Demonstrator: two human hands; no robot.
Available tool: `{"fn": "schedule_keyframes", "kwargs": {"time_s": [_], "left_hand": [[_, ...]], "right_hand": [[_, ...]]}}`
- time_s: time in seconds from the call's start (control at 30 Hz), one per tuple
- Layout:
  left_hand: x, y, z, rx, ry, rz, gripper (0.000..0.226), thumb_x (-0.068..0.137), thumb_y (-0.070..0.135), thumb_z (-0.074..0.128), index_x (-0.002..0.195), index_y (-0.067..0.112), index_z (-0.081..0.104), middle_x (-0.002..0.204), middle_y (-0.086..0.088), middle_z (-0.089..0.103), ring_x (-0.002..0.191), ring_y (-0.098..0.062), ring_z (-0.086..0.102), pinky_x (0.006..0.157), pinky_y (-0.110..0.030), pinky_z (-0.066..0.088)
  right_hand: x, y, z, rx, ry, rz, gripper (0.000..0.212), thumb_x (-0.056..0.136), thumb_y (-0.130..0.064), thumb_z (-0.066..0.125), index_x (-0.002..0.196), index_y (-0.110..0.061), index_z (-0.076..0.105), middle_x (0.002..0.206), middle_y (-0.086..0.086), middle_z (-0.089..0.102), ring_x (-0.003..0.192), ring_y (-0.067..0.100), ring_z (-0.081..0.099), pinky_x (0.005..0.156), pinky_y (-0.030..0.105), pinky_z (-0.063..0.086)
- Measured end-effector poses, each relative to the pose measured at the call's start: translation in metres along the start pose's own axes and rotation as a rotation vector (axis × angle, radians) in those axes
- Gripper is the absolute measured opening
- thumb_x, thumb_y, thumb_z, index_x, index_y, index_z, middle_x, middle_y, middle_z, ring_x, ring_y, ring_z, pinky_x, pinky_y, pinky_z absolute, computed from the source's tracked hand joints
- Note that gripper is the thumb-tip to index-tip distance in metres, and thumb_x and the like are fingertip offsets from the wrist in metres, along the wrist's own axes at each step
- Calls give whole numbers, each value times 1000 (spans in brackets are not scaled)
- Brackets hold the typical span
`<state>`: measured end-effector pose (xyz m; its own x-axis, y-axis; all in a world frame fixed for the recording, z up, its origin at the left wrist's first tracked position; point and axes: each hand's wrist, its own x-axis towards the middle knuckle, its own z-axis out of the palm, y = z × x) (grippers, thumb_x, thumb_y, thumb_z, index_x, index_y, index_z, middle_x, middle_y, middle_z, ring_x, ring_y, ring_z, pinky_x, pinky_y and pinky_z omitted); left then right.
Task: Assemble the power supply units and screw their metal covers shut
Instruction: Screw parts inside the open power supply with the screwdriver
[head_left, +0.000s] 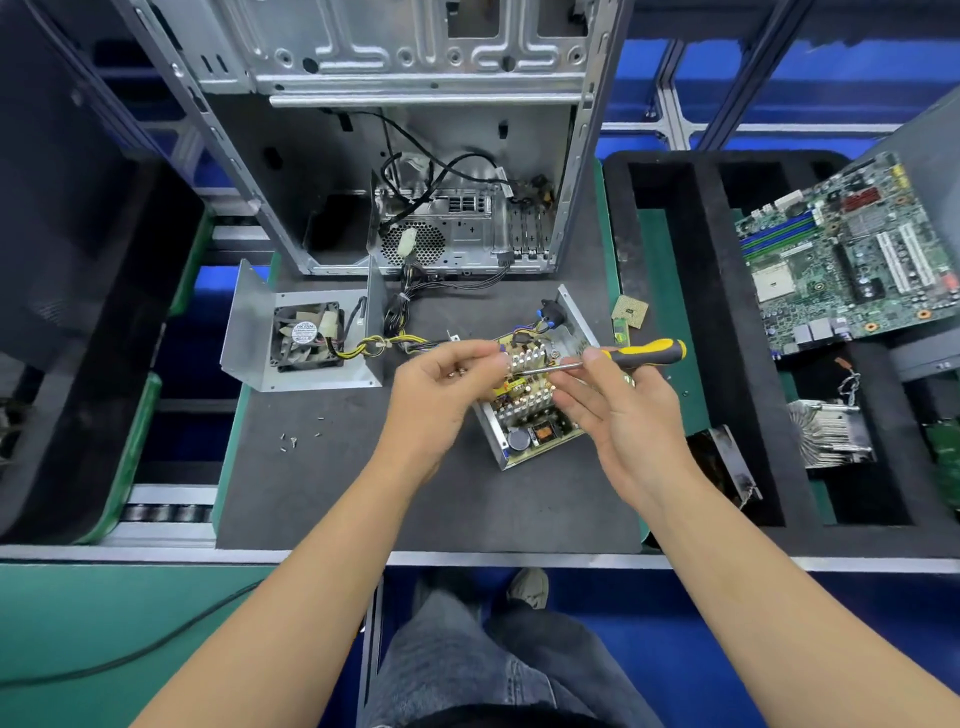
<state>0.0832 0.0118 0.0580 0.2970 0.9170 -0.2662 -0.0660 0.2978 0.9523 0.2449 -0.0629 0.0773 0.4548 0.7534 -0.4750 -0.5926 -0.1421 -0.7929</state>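
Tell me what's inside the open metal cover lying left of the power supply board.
Inside the metal cover sits a black fan, with yellow and black wires running out toward the board. Anything under the fan is hidden.

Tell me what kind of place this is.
Probably an electronics assembly or repair line: an opened power supply unit on a grey work mat, a bare computer case behind it, and a motherboard in a foam tray.

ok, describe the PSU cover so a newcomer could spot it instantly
Start at the open computer case standing at the back of the grey mat. Just in front of its left corner lies the metal cover, a bent sheet with upright side walls. It alone carries a black fan, tied by yellow-and-black wires to the open power supply.
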Motion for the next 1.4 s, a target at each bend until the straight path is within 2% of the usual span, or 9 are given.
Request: {"fn": "schedule_keyframes", "kwargs": {"time_s": [0.03,0.13,0.23,0.4,0.5,0.67,0.87,1.1,1.4], "left_hand": [[-1,-2,-6,-36,63,-6,4,83,22,77,86,20,78,81,-2,72,72,-13,65,65,-21,52],[-7,-17,-23,-62,184,-64,28,80,43,74,80,14,74,72,0,65,65,-12,57,59,-20,47],[-16,-36,-28,-29,185,-175,25,86,37,75,75,15,72,70,-1,65,64,-13,59,58,-22,47],[-27,-62,-30,-54,162,-350,30,89,34,73,89,4,72,75,-6,70,72,-19,64,69,-29,53],[-35,-71,-27,-78,133,-421,44,84,40,75,99,-1,72,82,-8,74,79,-21,69,69,-26,55],[-38,-73,-24,-82,85,-434,60,69,51,77,100,0,72,92,-11,77,91,-25,74,76,-26,59],[-36,-73,-21,-51,30,-430,59,67,52,77,99,3,73,94,-12,77,94,-26,74,84,-31,59],[-35,-76,-22,-47,9,-433,54,71,50,75,98,4,75,96,-13,76,94,-26,73,82,-29,58],[-33,-78,-24,-39,-5,-433,55,70,51,76,99,4,75,96,-13,76,95,-26,74,79,-27,58]], "right_hand": [[-1,0,-3,-14,12,-21,25,94,-18,68,108,-5,52,96,16,74,93,31,74,76,32,60],[-5,5,-13,-134,17,-98,30,94,-17,67,114,-1,51,95,19,74,91,31,74,77,31,60],[-9,14,-23,-246,16,-147,21,93,-10,67,108,-5,52,86,16,74,84,32,75,72,28,60],[-14,35,-35,-387,5,-195,25,88,-4,72,98,-18,54,80,2,73,79,28,75,73,33,61],[-19,44,-39,-494,-2,-274,35,87,-12,75,88,-43,59,83,-6,74,79,20,75,72,25,60],[-19,59,-43,-650,-23,-373,30,86,-24,76,90,-44,54,86,-13,72,78,11,74,70,21,58],[-18,68,-41,-744,-54,-424,22,86,-38,73,92,-47,54,89,-18,71,81,4,71,71,15,54],[-19,72,-41,-843,-125,-449,25,89,-34,72,91,-51,53,91,-25,68,86,-1,68,73,8,49],[-24,76,-39,-952,-164,-439,26,92,-34,68,94,-54,53,98,-30,65,92,-4,65,81,19,53]]}}
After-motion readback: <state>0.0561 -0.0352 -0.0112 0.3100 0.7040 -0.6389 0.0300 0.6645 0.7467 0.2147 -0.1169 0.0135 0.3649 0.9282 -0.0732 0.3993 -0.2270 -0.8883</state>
